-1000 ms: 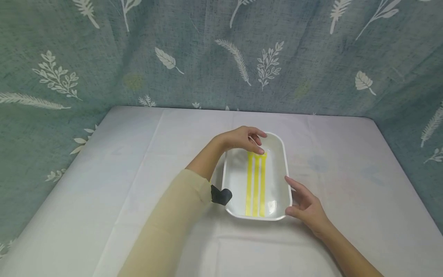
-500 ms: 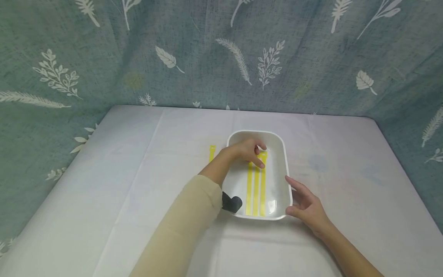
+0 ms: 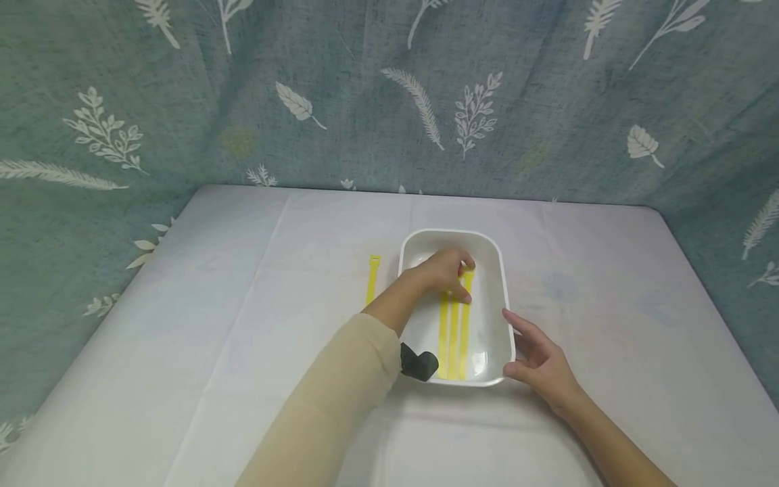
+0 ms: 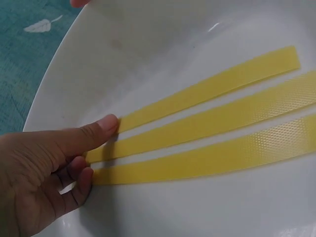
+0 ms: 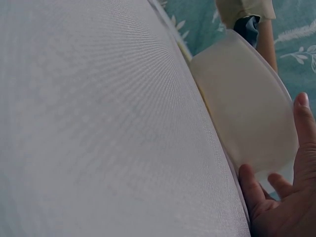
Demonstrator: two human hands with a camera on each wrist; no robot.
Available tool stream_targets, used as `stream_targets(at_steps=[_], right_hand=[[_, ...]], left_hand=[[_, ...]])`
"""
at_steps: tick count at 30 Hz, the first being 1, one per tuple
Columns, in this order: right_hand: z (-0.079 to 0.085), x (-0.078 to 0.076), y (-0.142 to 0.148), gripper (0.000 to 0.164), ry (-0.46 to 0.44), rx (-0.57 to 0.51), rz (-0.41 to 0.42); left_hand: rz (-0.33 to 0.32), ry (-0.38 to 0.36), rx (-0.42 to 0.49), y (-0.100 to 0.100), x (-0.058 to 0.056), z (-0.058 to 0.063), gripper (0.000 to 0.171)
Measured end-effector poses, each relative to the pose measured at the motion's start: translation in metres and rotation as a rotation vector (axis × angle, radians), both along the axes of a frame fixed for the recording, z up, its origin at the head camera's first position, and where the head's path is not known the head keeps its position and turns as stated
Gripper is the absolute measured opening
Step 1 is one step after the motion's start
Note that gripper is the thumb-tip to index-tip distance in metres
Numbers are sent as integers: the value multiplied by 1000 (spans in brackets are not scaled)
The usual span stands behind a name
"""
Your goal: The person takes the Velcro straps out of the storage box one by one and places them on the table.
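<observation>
A white rectangular tray (image 3: 496, 325) with raised walls stands on the table. Three flat yellow straps (image 3: 453, 338) lie side by side inside it, textured toward one end in the left wrist view. My left hand (image 3: 445, 268) reaches into the tray and holds the straps' far ends, the thumb (image 4: 106, 123) along one outer strap and curled fingers (image 4: 85, 182) at the other. Their tips are partly hidden. At the tray's right side, my right hand (image 3: 541, 368) touches the outer wall with spread thumb and fingers. Another yellow strap (image 3: 372, 277), with a slotted head, lies left of the tray, partly behind the left forearm.
A white cloth (image 3: 255, 325) covers the table. Behind and around it hangs a green-blue curtain (image 3: 359, 115) with white leaf prints. The left sleeve (image 3: 328, 392) is beige, and a dark rounded object (image 3: 420, 365) sits at that wrist, over the tray's left wall.
My left hand has come down from above the tray's far end onto the strap ends. The straps have shifted slightly right. The strap outside has come into view. My right hand stays put.
</observation>
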State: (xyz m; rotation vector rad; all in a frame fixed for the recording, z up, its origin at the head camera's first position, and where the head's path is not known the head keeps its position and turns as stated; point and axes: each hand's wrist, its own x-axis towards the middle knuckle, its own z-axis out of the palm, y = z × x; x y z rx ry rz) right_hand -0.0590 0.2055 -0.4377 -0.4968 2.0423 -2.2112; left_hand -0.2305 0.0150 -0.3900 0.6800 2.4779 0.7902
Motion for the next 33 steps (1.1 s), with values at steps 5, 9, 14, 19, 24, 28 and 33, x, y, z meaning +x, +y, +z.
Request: stream_targets(at_steps=[5, 9, 14, 19, 24, 28, 33], right_hand=[[0, 0, -1, 71, 12, 1, -2], [1, 1, -2, 72, 8, 9, -9], [1, 1, -2, 72, 2, 12, -11], [0, 0, -2, 72, 11, 19, -10], [-1, -1, -1, 72, 17, 11, -3], [-1, 0, 0, 72, 22, 1, 1], [-2, -1, 0, 72, 27, 12, -9]], left_hand=[[56, 2, -7, 1, 2, -3, 66], [81, 9, -23, 2, 3, -3, 61], [92, 11, -39, 1, 5, -1, 57], [91, 58, -67, 1, 5, -2, 51], [94, 81, -57, 2, 4, -4, 44], [121, 75, 15, 3, 2, -5, 41], [183, 42, 181, 4, -1, -4, 42]])
